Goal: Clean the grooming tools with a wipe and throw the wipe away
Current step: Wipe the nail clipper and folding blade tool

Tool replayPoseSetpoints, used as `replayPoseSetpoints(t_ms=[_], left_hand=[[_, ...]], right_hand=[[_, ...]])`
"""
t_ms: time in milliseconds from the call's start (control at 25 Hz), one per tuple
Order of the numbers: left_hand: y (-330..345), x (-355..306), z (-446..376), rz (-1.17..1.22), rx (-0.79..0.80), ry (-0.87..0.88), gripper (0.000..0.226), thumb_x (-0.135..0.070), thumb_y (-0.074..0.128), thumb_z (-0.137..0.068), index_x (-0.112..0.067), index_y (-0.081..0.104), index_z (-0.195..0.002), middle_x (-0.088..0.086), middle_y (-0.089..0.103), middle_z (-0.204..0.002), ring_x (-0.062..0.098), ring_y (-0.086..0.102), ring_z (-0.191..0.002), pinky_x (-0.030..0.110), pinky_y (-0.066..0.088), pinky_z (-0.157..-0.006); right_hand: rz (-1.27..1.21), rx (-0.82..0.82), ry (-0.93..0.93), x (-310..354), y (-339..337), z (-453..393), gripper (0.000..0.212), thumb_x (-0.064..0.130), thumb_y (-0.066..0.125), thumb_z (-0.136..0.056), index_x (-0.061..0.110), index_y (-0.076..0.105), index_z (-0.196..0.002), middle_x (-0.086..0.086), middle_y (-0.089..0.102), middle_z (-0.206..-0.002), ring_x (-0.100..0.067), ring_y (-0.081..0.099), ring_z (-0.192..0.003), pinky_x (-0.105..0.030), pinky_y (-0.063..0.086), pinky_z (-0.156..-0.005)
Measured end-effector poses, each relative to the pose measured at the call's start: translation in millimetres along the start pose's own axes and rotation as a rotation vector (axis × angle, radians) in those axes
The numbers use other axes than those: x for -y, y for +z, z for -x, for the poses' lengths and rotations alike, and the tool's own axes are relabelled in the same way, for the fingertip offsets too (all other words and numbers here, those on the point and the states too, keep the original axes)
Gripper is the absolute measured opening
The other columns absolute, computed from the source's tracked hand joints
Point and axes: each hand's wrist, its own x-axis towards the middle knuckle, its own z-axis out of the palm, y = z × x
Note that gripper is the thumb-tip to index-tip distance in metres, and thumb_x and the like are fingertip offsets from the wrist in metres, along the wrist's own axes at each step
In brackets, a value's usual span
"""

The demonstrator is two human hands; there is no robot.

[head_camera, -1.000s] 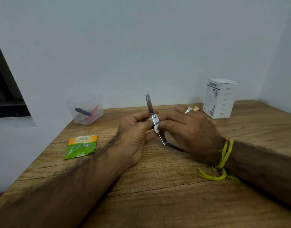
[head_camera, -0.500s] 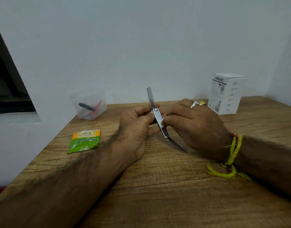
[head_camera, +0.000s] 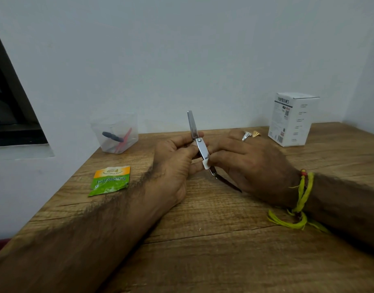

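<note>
Upright, metal tool [head_camera: 197, 140] between both hands, wipe [head_camera: 205, 164] pinched on it

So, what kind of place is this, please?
Probably a plain room at home or in a small office: a wooden table set in the corner of bare white walls, with a dark window at the left.

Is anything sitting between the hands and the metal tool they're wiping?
Nothing separate. The left hand pinches the metal tool directly near its pivot; the right hand presses the white wipe around its lower part, so only the wipe lies between them.
</note>
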Motion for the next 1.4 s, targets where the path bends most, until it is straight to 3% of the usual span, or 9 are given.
replayPoseSetpoints(t_ms=[320, 880, 1000, 1160, 1400], left_hand=[[0, -3, 1, 0.020, -0.040, -0.015, 0.017, 0.010, 0.064, -0.089, -0.004, 0.073, -0.092, 0.012, 0.077, -0.085, 0.018, 0.076, -0.072, 0.030, 0.059, -0.056], [-2, -1, -3, -0.008, -0.082, 0.000, 0.016, 0.008, 0.062, -0.091, -0.004, 0.072, -0.095, 0.019, 0.074, -0.099, 0.019, 0.076, -0.071, 0.029, 0.060, -0.058], [-2, -1, -3, -0.012, -0.093, -0.007, 0.017, 0.010, 0.059, -0.092, -0.001, 0.071, -0.099, 0.018, 0.074, -0.095, 0.019, 0.076, -0.072, 0.028, 0.060, -0.058], [-7, -8, -5, 0.013, -0.110, -0.019, 0.019, 0.008, 0.053, -0.096, -0.003, 0.066, -0.107, 0.019, 0.075, -0.089, 0.024, 0.077, -0.074, 0.030, 0.060, -0.056], [-11, -15, -3, -0.095, -0.102, -0.010, 0.026, -0.004, 0.039, -0.104, -0.021, 0.059, -0.107, 0.018, 0.070, -0.094, 0.025, 0.074, -0.058, 0.035, 0.059, -0.051]], right_hand=[[-0.010, 0.023, 0.001, -1, -5, -1, 0.014, 0.001, 0.072, -0.084, 0.012, 0.076, -0.092, -0.004, 0.073, -0.101, -0.029, 0.065, -0.082, -0.037, 0.051, -0.066], [-0.012, 0.054, -0.040, -2, -3, 0, 0.012, 0.009, 0.067, -0.089, 0.014, 0.077, -0.092, -0.004, 0.074, -0.104, -0.028, 0.066, -0.086, -0.037, 0.050, -0.067], [-0.102, 0.030, 0.055, -2, -1, 3, 0.017, 0.014, 0.058, -0.094, 0.013, 0.075, -0.094, -0.003, 0.072, -0.103, -0.027, 0.065, -0.089, -0.040, 0.052, -0.071], [-0.285, -0.113, 0.286, -10, 2, 7, 0.007, 0.004, 0.064, -0.094, 0.004, 0.071, -0.096, -0.006, 0.067, -0.093, -0.025, 0.062, -0.086, -0.045, 0.050, -0.072], [-0.322, -0.100, 0.280, -5, 1, 7, 0.007, 0.004, 0.065, -0.093, 0.007, 0.070, -0.097, -0.001, 0.066, -0.093, -0.018, 0.062, -0.085, -0.041, 0.051, -0.071]])
